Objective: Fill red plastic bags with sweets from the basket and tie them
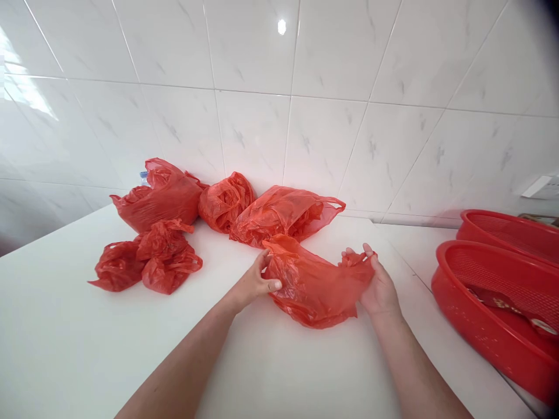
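Observation:
A thin red plastic bag point(318, 291) is spread sideways between my two hands, low over the white table. My left hand point(262, 277) grips its left edge, with the thumb in front and the fingers partly behind the plastic. At the bag's other end my right hand point(375, 285) pinches the gathered handle part between thumb and fingers. The bag looks slack and crumpled. Just behind it lies a larger red bag point(283, 212) stuffed with crumpled plastic, its handle loop pointing right.
Bunched red bags point(227, 201) line the wall, a big full one point(168, 195) at left. Several small knotted bags point(168, 262) sit in front of it. A blue bottle cap point(144, 174) shows behind. Two red plastic baskets point(463, 308) stand at right; the nearer holds a dark red strip.

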A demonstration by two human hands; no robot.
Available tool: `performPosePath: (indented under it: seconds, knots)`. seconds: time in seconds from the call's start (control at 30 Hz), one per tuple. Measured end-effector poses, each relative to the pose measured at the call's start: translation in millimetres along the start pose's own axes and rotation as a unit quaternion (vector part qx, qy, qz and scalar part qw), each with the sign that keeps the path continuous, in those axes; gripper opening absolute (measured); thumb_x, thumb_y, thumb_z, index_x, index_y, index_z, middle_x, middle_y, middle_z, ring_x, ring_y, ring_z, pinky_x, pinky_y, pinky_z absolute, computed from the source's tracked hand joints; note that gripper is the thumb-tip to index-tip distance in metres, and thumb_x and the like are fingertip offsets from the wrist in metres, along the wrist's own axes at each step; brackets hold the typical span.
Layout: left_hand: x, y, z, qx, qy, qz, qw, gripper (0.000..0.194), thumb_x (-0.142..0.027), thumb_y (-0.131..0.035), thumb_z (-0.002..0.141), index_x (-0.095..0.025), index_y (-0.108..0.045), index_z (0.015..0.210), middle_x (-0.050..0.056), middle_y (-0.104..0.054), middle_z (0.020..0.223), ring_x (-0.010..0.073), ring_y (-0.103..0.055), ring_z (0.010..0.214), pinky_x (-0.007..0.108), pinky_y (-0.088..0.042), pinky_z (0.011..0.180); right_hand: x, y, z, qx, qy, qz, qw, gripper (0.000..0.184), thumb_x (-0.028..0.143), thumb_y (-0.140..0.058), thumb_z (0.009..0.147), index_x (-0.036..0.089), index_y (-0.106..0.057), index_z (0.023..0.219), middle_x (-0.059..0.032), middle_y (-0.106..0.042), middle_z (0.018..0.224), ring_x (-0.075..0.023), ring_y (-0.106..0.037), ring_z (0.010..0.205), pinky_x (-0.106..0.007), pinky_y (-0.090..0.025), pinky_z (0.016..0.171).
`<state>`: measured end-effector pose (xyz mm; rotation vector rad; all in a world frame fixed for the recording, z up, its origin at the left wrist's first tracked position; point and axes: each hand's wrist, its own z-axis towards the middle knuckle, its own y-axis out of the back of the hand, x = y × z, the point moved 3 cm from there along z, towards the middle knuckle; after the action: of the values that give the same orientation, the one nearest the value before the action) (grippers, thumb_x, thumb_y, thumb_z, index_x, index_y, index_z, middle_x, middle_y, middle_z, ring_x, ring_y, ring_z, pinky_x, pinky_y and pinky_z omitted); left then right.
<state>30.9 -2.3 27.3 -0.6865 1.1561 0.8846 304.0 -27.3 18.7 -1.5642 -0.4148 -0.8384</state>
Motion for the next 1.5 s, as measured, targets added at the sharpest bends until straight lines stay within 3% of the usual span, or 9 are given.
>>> performPosePath:
  seconds: [0.1, 0.2, 0.4, 0.57, 0.9, 1.1, 1.17, 1.27, 1.5]
  knots:
    - [-6, -20.9, -2, 0.019, 0.024, -0.012, 0.999, 0.05, -0.027, -0.072, 0.071, -0.018, -0.054, 0.116, 0.011, -0.061, 0.111, 0.0267, -0.058, 0.102, 0.036, -0.049, 0.081, -13, -8, -5, 0.016, -0.031, -0.034, 0.999, 0.06, 0.039, -0.071, 0.072, 0.039, -0.044, 0.125, -0.0027, -0.065, 0.109, -0.0217, -0.061, 0.102, -0.04, -0.051, 0.084]
    - [-10, -24.0, -2, -0.065, 0.038, 0.03, 0.997, 0.011, -0.024, -0.064, 0.076, -0.015, -0.063, 0.082, 0.005, -0.065, 0.084, 0.0214, -0.062, 0.081, 0.031, -0.049, 0.07, -14, -20, -11, 0.054, -0.038, -0.045, 0.997, 0.063, 0.031, -0.071, 0.073, 0.04, -0.043, 0.128, -0.0001, -0.066, 0.102, -0.018, -0.063, 0.094, -0.039, -0.049, 0.088]
    - [-15, -9.3, -2, -0.171, 0.01, -0.181, 0.968, 0.008, -0.023, -0.064, 0.074, -0.017, -0.061, 0.078, 0.002, -0.067, 0.082, 0.02, -0.063, 0.081, 0.031, -0.05, 0.071, 17, -15, -8, 0.048, 0.036, 0.057, 0.997, 0.037, 0.016, -0.066, 0.076, 0.034, -0.059, 0.107, 0.0096, -0.059, 0.069, -0.0066, -0.059, 0.07, -0.027, -0.049, 0.088]
    - [-12, -4.5, 0, -0.195, 0.013, -0.244, 0.95, 0.011, -0.025, -0.065, 0.075, -0.017, -0.061, 0.081, 0.003, -0.067, 0.088, 0.0206, -0.063, 0.088, 0.031, -0.05, 0.075, 19, -7, -4, 0.066, 0.014, 0.031, 0.997, 0.005, 0.031, -0.064, 0.078, 0.027, -0.063, 0.081, 0.0041, -0.064, 0.082, -0.0142, -0.061, 0.089, -0.031, -0.048, 0.086]
    - [-8, -5.8, -1, -0.175, 0.046, -0.298, 0.937, 0.018, -0.031, -0.066, 0.076, -0.017, -0.062, 0.087, 0.003, -0.066, 0.091, 0.0196, -0.064, 0.085, 0.03, -0.051, 0.073, 0, -31, -19, 0.194, -0.057, -0.12, 0.972, 0.075, 0.063, -0.072, 0.059, 0.032, -0.051, 0.124, -0.0048, -0.049, 0.134, -0.0289, -0.039, 0.126, -0.044, -0.038, 0.1]
    - [3, -6.8, -2, -0.191, 0.078, -0.339, 0.918, 0.018, -0.027, -0.071, 0.072, -0.015, -0.06, 0.08, 0.002, -0.065, 0.077, 0.0155, -0.063, 0.07, 0.027, -0.05, 0.066, -3, -25, -22, 0.166, -0.115, -0.131, 0.971, 0.024, 0.035, -0.073, 0.071, 0.025, -0.066, 0.092, -0.0013, -0.064, 0.087, -0.0167, -0.061, 0.079, -0.029, -0.049, 0.07]
    - [4, -8.5, -1, -0.194, 0.073, -0.364, 0.908, 0.019, -0.026, -0.07, 0.073, -0.016, -0.06, 0.086, 0.001, -0.065, 0.078, 0.0136, -0.062, 0.068, 0.025, -0.049, 0.067, -2, -27, -22, 0.169, -0.094, -0.082, 0.978, 0.012, 0.032, -0.071, 0.073, 0.024, -0.063, 0.077, -0.0001, -0.064, 0.094, -0.0172, -0.06, 0.087, -0.029, -0.049, 0.073]
    - [4, -15.0, 0, -0.176, 0.086, -0.38, 0.904, 0.018, -0.026, -0.068, 0.076, -0.016, -0.06, 0.089, 0.0, -0.064, 0.075, 0.0117, -0.061, 0.065, 0.024, -0.048, 0.067, -2, -33, -25, 0.164, -0.085, 0.013, 0.983, 0.011, 0.029, -0.068, 0.077, 0.024, -0.058, 0.075, 0.0013, -0.06, 0.11, -0.0192, -0.056, 0.103, -0.033, -0.048, 0.083]
    - [2, -33.8, -6, -0.104, 0.137, -0.375, 0.911, 0.025, -0.038, -0.065, 0.078, -0.014, -0.061, 0.084, 0.005, -0.067, 0.078, 0.0168, -0.063, 0.068, 0.029, -0.049, 0.067, -8, -55, -42, 0.192, -0.121, 0.116, 0.967, 0.015, 0.033, -0.067, 0.079, 0.024, -0.057, 0.086, 0.009, -0.032, 0.05, -0.0039, -0.032, 0.044, -0.015, -0.037, 0.049]
